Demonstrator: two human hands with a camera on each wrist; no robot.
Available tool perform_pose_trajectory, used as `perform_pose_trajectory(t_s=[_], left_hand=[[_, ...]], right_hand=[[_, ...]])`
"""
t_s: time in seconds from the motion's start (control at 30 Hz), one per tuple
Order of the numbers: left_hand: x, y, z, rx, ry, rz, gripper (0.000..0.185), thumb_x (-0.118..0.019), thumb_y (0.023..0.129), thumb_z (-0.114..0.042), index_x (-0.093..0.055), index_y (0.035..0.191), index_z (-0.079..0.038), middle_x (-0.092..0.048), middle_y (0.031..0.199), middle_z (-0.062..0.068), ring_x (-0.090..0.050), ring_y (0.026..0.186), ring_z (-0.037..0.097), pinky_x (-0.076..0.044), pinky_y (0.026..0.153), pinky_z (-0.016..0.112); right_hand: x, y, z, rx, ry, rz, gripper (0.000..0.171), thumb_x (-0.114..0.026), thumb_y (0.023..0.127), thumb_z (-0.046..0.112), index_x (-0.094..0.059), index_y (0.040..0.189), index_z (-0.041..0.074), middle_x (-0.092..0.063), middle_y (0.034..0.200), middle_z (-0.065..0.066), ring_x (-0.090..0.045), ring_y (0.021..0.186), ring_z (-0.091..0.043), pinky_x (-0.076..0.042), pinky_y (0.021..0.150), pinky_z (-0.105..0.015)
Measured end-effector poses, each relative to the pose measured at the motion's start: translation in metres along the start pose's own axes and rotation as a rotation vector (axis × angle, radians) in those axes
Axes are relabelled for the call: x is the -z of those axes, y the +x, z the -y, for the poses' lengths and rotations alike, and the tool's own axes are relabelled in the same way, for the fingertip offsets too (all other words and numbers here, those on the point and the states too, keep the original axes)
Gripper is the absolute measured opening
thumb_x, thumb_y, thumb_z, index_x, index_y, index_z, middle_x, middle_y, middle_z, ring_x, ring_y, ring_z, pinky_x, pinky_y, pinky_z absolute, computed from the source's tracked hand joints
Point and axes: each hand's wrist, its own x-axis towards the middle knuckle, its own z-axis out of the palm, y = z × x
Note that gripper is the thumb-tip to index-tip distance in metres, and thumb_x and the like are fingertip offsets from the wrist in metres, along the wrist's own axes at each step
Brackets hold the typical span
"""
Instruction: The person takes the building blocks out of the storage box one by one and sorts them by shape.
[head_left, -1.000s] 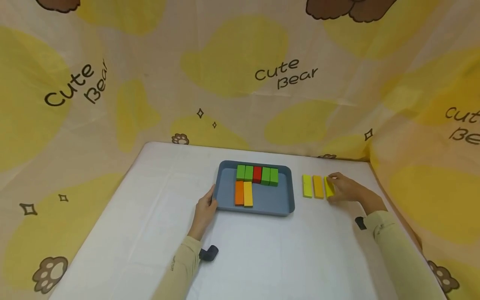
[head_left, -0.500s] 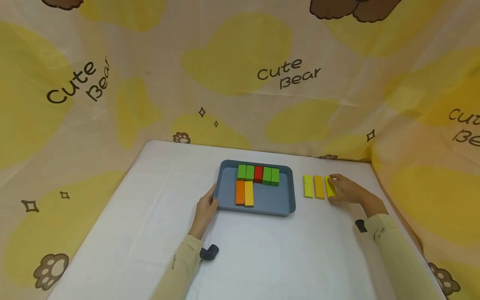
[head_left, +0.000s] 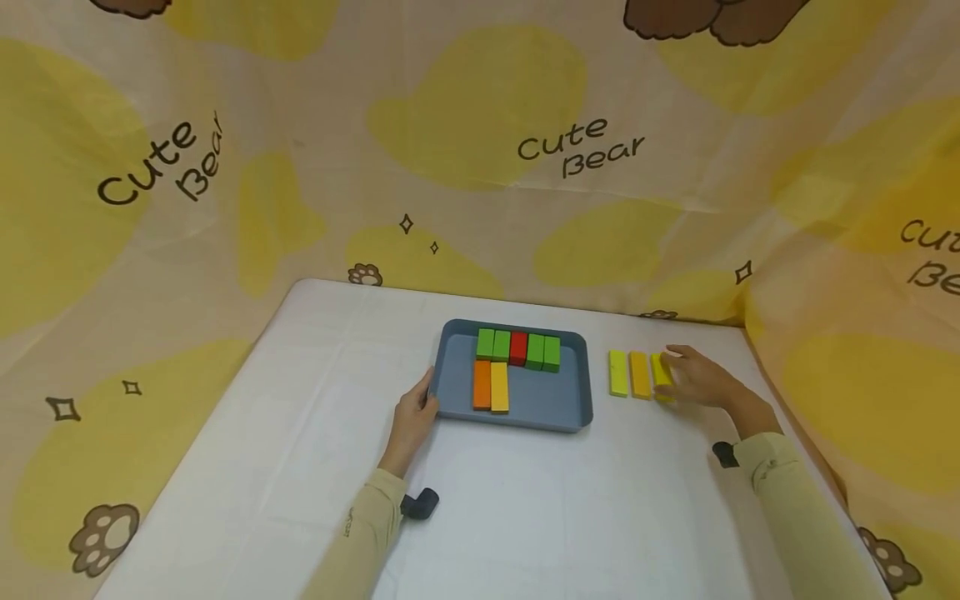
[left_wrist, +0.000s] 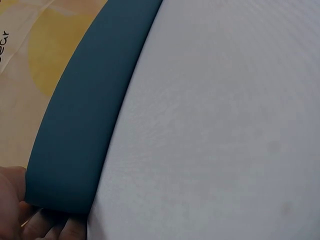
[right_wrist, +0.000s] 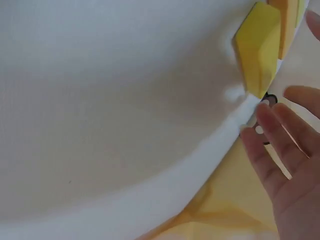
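Yellow is the oblong block beside the spread right hand; the left hand grips a tray.

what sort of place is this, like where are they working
Probably a makeshift tabletop filming booth: a white table enclosed on three visible sides by "Cute Bear" fabric, with a blue-grey tray of coloured blocks on it.

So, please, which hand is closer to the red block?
Left. The left hand holds the tray by its edge, left of the red block. The right hand is farther, to the block's right, outside the tray, at a yellow block.
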Motion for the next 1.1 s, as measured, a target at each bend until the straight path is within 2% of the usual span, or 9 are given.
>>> perform_pose_trajectory(t_s=[0.1,0.27,0.5,0.8,0.97,1.1], left_hand=[[-0.001,0.000,0.000,-0.005,0.004,-0.003,0.058,-0.044,0.094,-0.002,-0.035,0.150,-0.003,-0.035,0.155,0.016,-0.034,0.144,0.031,-0.033,0.117,0.041],[0.001,0.002,0.000,-0.016,-0.002,-0.017,0.057,-0.044,0.094,-0.002,-0.036,0.151,-0.004,-0.035,0.155,0.015,-0.034,0.144,0.031,-0.033,0.118,0.042],[-0.001,0.001,0.002,-0.016,0.002,0.004,0.058,-0.044,0.094,-0.002,-0.036,0.151,-0.003,-0.036,0.155,0.016,-0.035,0.144,0.032,-0.034,0.117,0.043],[0.000,0.000,0.000,-0.005,-0.015,-0.003,0.058,-0.045,0.093,-0.003,-0.036,0.151,-0.004,-0.036,0.155,0.014,-0.034,0.144,0.031,-0.033,0.118,0.042],[-0.001,0.001,0.001,0.025,-0.009,0.004,0.057,-0.043,0.095,-0.007,-0.035,0.151,-0.007,-0.035,0.156,0.012,-0.034,0.145,0.029,-0.033,0.118,0.041],[-0.001,0.000,0.001,0.046,0.002,0.003,0.056,-0.043,0.096,-0.009,-0.036,0.152,-0.008,-0.036,0.155,0.012,-0.035,0.144,0.030,-0.033,0.118,0.042]], right_hand=[[0.003,0.001,0.009,-0.003,-0.018,-0.074,0.078,-0.062,0.091,0.046,-0.042,0.144,-0.008,-0.038,0.147,-0.029,-0.038,0.134,-0.049,-0.035,0.108,-0.067],[0.008,0.014,0.049,0.031,-0.019,-0.144,0.073,-0.060,0.092,0.046,-0.044,0.145,-0.002,-0.043,0.145,-0.023,-0.040,0.134,-0.044,-0.037,0.108,-0.064],[-0.007,0.034,0.118,0.187,-0.028,-0.201,0.074,-0.067,0.088,0.045,-0.048,0.144,0.001,-0.049,0.142,-0.017,-0.046,0.130,-0.036,-0.043,0.107,-0.056],[-0.034,0.059,0.191,0.343,-0.066,-0.171,0.077,-0.066,0.087,0.051,-0.049,0.143,0.002,-0.050,0.142,-0.016,-0.051,0.127,-0.034,-0.048,0.105,-0.051],[-0.046,0.070,0.214,0.416,-0.096,-0.153,0.077,-0.065,0.087,0.053,-0.050,0.143,0.002,-0.051,0.142,-0.016,-0.052,0.126,-0.031,-0.047,0.107,-0.046],[-0.053,0.074,0.224,0.409,-0.077,-0.130,0.079,-0.067,0.086,0.054,-0.051,0.142,0.002,-0.051,0.141,-0.015,-0.052,0.126,-0.030,-0.047,0.107,-0.044]])
